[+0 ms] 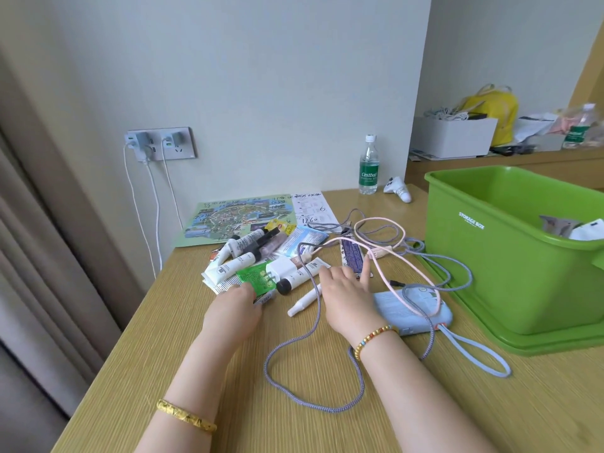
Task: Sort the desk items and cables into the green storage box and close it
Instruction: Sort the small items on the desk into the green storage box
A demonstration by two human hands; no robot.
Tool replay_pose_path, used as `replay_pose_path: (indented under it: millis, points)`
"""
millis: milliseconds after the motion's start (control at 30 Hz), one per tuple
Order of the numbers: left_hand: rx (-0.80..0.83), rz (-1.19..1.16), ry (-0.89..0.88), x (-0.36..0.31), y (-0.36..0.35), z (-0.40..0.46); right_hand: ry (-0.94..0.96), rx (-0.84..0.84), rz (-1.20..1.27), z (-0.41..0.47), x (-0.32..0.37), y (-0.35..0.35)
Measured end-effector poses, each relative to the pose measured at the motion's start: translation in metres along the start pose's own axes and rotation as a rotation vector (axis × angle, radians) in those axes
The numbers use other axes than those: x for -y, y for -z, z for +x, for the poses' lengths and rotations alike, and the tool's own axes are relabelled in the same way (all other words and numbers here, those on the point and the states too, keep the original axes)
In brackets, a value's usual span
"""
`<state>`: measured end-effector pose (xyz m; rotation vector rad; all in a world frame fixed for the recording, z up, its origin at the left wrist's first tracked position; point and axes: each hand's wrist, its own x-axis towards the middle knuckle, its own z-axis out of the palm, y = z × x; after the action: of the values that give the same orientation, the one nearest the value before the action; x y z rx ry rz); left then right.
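The green storage box stands open on its green lid at the table's right, with a few items inside. A heap of tubes and packets lies mid-table. My left hand rests at the heap's near edge, fingers curled at a green packet. My right hand reaches forward, fingers straight, fingertips on a purple packet. A purple-grey braided cable and a pink cable loop across the table and over a pale blue power bank. A white pen-like tube lies between my hands.
A printed map and a handwritten sheet lie at the back. A water bottle and a white controller stand near the wall. Chargers in a wall socket trail white cables down. A side shelf holds a white box and yellow bag.
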<state>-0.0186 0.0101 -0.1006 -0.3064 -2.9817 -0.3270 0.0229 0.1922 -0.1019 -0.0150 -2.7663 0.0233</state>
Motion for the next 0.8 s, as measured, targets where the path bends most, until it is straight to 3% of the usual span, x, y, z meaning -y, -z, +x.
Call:
replay_pose_path:
  millis: [300, 500, 700, 800]
  points:
    - [-0.226, -0.533, 0.084, -0.007, 0.008, -0.002, 0.051, 0.023, -0.018, -0.002, -0.003, 0.004]
    - [-0.209, -0.973, 0.219, -0.011, 0.011, 0.006, 0.042, -0.103, 0.224, -0.001, -0.009, 0.017]
    - [-0.118, -1.553, 0.236, -0.019, 0.02, -0.002, -0.285, -0.229, 0.658, 0.0, -0.018, 0.026]
    - [-0.113, -1.649, 0.248, -0.026, 0.025, -0.01, -0.411, -0.414, 0.888, -0.008, -0.023, 0.033]
